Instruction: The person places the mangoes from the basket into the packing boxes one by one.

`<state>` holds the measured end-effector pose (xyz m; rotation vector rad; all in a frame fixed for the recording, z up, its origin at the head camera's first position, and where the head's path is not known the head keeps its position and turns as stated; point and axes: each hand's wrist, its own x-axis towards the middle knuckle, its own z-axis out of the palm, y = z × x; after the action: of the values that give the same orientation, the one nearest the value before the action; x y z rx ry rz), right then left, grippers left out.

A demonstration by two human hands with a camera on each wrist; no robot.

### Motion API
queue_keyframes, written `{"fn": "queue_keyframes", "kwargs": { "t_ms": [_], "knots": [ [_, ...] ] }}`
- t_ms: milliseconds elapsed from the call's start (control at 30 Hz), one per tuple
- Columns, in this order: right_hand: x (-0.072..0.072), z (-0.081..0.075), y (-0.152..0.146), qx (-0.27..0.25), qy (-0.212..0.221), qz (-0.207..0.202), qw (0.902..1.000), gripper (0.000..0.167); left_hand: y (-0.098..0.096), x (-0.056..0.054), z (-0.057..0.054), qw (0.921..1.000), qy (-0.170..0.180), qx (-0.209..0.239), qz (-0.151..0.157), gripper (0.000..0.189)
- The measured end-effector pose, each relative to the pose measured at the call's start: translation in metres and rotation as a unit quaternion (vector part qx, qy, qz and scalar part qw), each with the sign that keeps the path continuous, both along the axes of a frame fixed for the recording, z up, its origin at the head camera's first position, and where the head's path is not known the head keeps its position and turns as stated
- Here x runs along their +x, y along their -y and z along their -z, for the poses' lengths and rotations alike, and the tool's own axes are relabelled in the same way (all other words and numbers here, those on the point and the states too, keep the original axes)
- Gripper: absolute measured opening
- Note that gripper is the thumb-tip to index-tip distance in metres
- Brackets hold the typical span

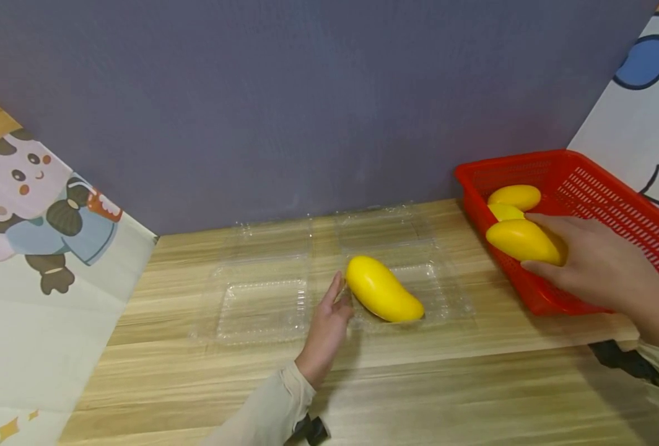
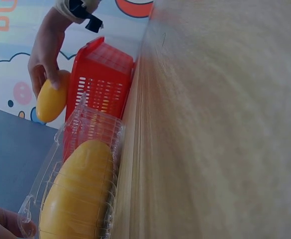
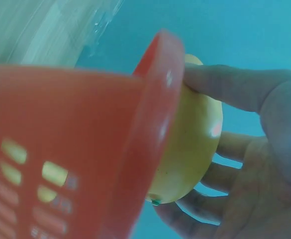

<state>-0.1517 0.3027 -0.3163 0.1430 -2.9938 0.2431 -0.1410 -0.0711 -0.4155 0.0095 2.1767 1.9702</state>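
Note:
A yellow mango [image 1: 384, 290] lies in the right-hand clear plastic box [image 1: 446, 303], whose lid is folded back. At that box's left edge, my left hand [image 1: 326, 331] pinches the rim between thumb and fingers; in the left wrist view only part of the hand shows. My right hand [image 1: 602, 263] grips another mango [image 1: 521, 241] over the near left rim of the red basket [image 1: 516, 288]. A green spot marks this mango's end in the right wrist view. Two mangoes, one of them the far mango [image 1: 516, 197], show inside the basket.
A second clear plastic box [image 1: 262, 310] stands on the left of the wooden table [image 1: 196, 396], its lid laid back. Behind the table rises a grey-blue panel [image 1: 285, 111]. Printed side panels flank it, the left panel [image 1: 39, 334] bearing a cartoon animal.

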Motion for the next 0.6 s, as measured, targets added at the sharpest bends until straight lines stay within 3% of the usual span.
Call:
{"fn": "queue_keyframes", "kwargs": {
  "t_ms": [400, 600],
  "knots": [
    [0.001, -0.003, 0.025, -0.023, -0.005, -0.027, 0.9993, 0.08, 0.0, -0.001, 0.0, 1.0, 0.002, 0.002, 0.001, 0.069],
    [0.0, -0.002, 0.042, -0.044, 0.013, -0.047, 0.9978, 0.079, 0.001, -0.001, 0.001, 1.0, 0.002, 0.004, 0.002, 0.069]
  ]
}}
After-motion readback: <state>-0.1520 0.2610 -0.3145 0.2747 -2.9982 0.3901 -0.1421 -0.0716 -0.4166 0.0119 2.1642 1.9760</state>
